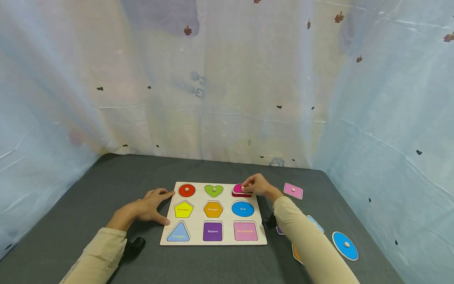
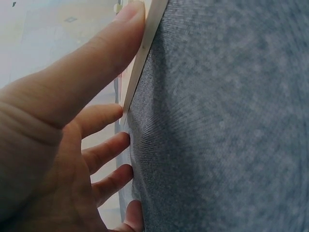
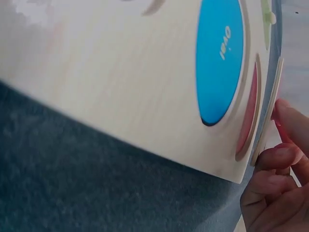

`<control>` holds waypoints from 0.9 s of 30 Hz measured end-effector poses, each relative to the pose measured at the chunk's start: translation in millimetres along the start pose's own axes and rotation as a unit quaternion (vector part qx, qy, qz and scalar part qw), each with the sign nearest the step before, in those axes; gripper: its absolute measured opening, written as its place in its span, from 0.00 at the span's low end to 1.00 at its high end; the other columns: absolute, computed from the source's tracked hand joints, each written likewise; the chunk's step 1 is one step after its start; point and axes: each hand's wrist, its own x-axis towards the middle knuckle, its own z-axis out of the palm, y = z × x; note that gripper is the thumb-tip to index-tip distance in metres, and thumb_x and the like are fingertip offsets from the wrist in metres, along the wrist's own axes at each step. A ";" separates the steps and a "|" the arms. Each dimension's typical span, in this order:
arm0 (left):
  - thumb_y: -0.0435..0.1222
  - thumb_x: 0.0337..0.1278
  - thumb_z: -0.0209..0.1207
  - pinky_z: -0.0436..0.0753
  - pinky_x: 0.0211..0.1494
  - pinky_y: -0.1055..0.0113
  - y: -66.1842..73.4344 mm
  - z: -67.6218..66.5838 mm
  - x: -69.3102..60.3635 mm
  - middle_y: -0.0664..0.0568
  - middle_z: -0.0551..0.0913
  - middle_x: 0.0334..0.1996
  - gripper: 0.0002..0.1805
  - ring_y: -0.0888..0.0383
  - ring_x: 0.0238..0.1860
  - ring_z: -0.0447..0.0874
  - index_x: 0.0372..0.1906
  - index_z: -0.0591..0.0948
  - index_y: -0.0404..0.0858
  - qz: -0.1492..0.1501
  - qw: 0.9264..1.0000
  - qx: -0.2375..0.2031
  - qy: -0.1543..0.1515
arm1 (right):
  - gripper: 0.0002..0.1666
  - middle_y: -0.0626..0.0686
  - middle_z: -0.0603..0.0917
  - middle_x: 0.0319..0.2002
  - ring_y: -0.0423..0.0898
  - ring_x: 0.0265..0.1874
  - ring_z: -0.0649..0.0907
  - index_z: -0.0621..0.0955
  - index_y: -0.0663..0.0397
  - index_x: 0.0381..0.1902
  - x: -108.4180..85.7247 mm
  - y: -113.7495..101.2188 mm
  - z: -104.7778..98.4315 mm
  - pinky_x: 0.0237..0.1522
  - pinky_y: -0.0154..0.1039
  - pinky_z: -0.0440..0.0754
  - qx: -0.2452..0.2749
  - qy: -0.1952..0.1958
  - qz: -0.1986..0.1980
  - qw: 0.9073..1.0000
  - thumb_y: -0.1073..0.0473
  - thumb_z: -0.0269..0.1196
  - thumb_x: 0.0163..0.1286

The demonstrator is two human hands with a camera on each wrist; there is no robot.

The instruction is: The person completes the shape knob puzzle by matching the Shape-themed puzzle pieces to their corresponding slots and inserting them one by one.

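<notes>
A wooden shape puzzle board lies on the table. At its left edge is my left hand, fingers spread, thumb and index finger touching the side. My right hand pinches the knob of a magenta puzzle piece above the magenta recess at the board's top right corner. The right wrist view shows that piece edge-on, tilted and raised off the board; its full outline is hidden. A red circle piece and a green heart piece sit in the top row.
Loose on the right lie a pink rectangle piece, a blue oval piece, and an orange piece, a light blue piece and a purple piece partly hidden by my right arm. Grey cloth covers the table; pale curtains hang behind.
</notes>
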 end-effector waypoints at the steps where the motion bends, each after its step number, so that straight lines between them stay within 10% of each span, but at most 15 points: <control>1: 0.52 0.40 0.79 0.57 0.65 0.20 -0.2 0.2 0.1 0.35 0.59 0.73 0.61 0.30 0.72 0.53 0.79 0.59 0.41 0.000 1.000 -0.001 0.000 | 0.10 0.48 0.77 0.23 0.41 0.25 0.71 0.88 0.66 0.42 0.6 -0.5 1.2 0.26 0.31 0.68 -0.003 -0.001 0.002 1.000 0.64 0.71 0.65; 27: 0.52 0.40 0.79 0.57 0.64 0.19 0.6 -2.1 -2.0 0.33 0.59 0.73 0.61 0.29 0.72 0.53 0.79 0.59 0.40 0.009 1.000 -0.006 -0.005 | 0.09 0.49 0.78 0.26 0.42 0.28 0.73 0.88 0.65 0.40 -0.2 -3.4 10.9 0.27 0.30 0.69 -0.023 0.007 0.021 1.000 0.64 0.72 0.63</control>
